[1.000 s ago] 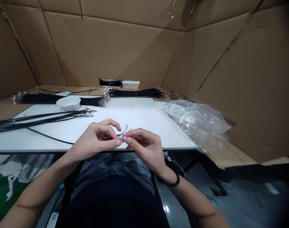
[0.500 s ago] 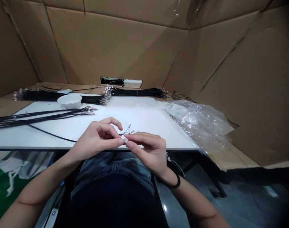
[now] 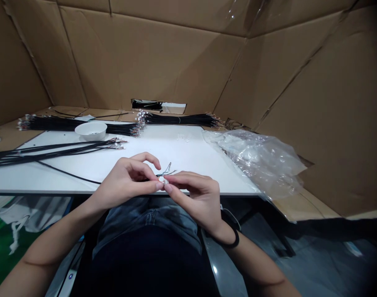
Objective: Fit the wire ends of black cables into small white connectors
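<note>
Now, in the head view, the left hand (image 3: 126,183) and right hand (image 3: 196,202) pinch closed together on the bare wire end (image 3: 166,170) of a black cable, centre frame, over the white desk (image 3: 182,159); a white bowl (image 3: 90,131) stands upper left.

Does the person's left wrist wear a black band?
No, the black band circles the right wrist, while the left wrist is bare.

Left hand (image 3: 126,181) and right hand (image 3: 196,202) pinch the split wire ends (image 3: 166,170) of a black cable (image 3: 67,175) over white tabletop (image 3: 176,156). Black cable bundles (image 3: 179,120) far side, white bowl (image 3: 90,130) far left, plastic bag (image 3: 253,163) right.
</note>
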Demonstrator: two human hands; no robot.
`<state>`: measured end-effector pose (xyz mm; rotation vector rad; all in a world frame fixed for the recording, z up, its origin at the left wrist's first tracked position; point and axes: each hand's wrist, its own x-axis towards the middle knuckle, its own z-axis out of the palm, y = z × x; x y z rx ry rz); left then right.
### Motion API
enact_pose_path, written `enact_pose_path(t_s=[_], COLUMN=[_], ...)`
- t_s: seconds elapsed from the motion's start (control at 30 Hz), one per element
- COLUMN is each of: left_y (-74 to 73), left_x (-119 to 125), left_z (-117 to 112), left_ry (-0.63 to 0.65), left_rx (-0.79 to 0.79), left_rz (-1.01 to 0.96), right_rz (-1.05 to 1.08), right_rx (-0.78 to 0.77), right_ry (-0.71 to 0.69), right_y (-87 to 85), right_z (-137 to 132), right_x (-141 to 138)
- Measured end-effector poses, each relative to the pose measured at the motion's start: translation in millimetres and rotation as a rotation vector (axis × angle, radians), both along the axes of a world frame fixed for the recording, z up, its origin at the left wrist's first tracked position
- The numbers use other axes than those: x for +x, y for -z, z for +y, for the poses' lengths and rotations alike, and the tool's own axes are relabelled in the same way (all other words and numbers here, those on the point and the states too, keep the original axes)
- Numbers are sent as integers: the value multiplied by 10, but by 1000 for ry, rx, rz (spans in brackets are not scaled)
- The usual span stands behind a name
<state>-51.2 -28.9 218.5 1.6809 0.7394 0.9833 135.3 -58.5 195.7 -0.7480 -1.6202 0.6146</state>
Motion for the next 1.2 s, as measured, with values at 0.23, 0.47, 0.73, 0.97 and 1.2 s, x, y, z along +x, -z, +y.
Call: enact_pose_path(t_s=[0.23, 0.47, 0.73, 0.97, 1.2], left_y=[11, 3, -3, 12, 6], left_x=[11, 39, 63, 46, 31], left_z=[1, -25, -38, -29, -16], left_ry=[-35, -96, -117, -101, -101], left_rx=[3, 48, 99, 118, 130], left_rz=[8, 22, 11, 13, 29], right_rz=[-17, -15, -31, -41, -11], right_rx=[38, 39, 42, 55, -74], right_ry=[7, 32, 53, 71, -34], right_y=[-2, -1, -12, -5, -17], right_z=[9, 9, 5, -2, 21], right_x=[-2, -5, -12, -5, 25])
